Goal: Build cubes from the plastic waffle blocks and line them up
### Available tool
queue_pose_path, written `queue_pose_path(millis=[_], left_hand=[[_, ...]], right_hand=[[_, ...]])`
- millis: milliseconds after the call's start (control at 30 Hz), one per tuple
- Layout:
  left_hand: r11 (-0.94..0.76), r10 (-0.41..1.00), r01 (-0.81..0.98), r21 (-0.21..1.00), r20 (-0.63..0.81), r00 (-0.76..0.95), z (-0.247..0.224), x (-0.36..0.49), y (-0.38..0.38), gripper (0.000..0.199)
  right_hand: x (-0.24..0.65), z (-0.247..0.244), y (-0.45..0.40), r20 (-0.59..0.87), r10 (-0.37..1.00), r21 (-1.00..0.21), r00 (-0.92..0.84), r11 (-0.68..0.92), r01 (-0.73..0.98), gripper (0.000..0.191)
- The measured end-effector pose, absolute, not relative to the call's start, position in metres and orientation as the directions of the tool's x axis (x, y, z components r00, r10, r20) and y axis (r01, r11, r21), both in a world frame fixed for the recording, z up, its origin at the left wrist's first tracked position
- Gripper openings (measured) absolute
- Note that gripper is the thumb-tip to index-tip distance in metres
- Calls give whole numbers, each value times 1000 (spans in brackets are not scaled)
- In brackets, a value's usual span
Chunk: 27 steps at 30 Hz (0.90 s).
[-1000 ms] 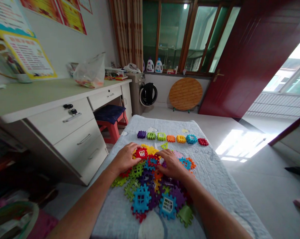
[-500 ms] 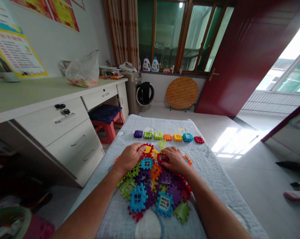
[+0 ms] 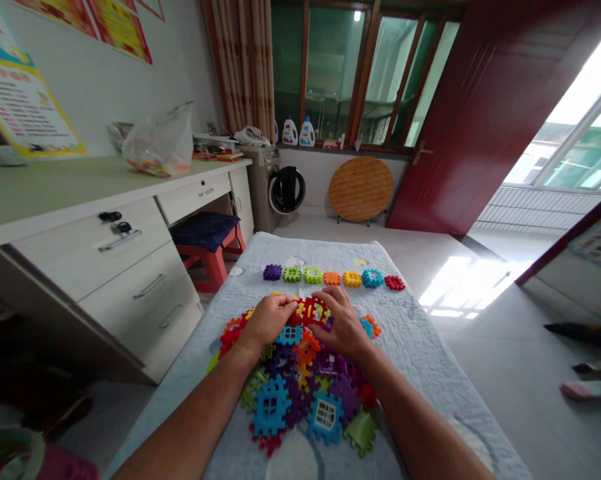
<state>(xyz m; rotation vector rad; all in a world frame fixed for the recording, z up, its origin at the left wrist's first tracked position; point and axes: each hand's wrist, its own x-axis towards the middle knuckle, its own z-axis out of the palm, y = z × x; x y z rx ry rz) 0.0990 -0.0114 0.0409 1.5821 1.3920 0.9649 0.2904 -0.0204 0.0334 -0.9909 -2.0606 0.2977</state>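
My left hand (image 3: 269,325) pinches the edge of a red building block, which has notched edges. My right hand (image 3: 342,325) has its fingers curled around a red building block (image 3: 314,309) with an opening in it. The two red pieces meet between my hands, above the pile; whether they are joined I cannot tell. Below them lie loose notched blocks: a blue one with a window (image 3: 272,405), another blue one with a white grid (image 3: 325,415), a green one (image 3: 361,432) and an orange one (image 3: 308,347). My hands hide part of the pile.
Beyond my hands stands a row of several assembled blocks, from a purple one (image 3: 272,272) to a red one (image 3: 394,283). A pale blue cloth (image 3: 220,400) covers the table. To the left are a white desk (image 3: 90,257) and a red stool (image 3: 210,257).
The two red pieces have come together between my hands, lifted off the pile. My right hand has moved slightly left. The whole view has shifted a little.
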Motion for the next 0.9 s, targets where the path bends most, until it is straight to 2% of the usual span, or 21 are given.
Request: queue_pose_path(millis=[367, 633, 800, 900], left_hand=[[-5, 982, 185, 983, -31, 187, 43, 109, -19, 30], [-30, 977, 189, 982, -10, 211, 37, 108, -19, 33], [-56, 977, 271, 961, -3, 211, 37, 100, -18, 35], [-147, 989, 451, 880, 129, 71, 38, 82, -15, 35]], right_hand=[[290, 23, -18, 532, 719, -557, -447, 695, 456, 52], [287, 25, -21, 497, 726, -558, -476, 687, 465, 58], [294, 27, -18, 495, 758, -520, -425, 651, 553, 56], [322, 28, -5, 496, 810, -496, -313, 561, 663, 50]])
